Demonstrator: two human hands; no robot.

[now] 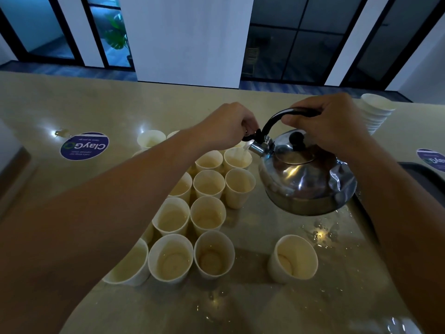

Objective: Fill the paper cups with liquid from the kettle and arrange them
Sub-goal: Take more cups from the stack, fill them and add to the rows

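Note:
A steel kettle (305,174) hangs tilted to the left above the counter. My right hand (325,124) grips its black handle from above. My left hand (228,126) pinches the black spout cap, holding it up. A thin stream runs from the spout into a paper cup (237,159) at the far end of a cluster of several white paper cups (207,184) standing in rows, most holding liquid. One more cup (292,259) stands alone at the front right.
A stack of paper cups (375,112) stands at the far right. Water drops lie on the beige counter (320,235) under the kettle. A dark tray edge (419,174) shows at right. Round blue stickers (84,145) lie on the counter.

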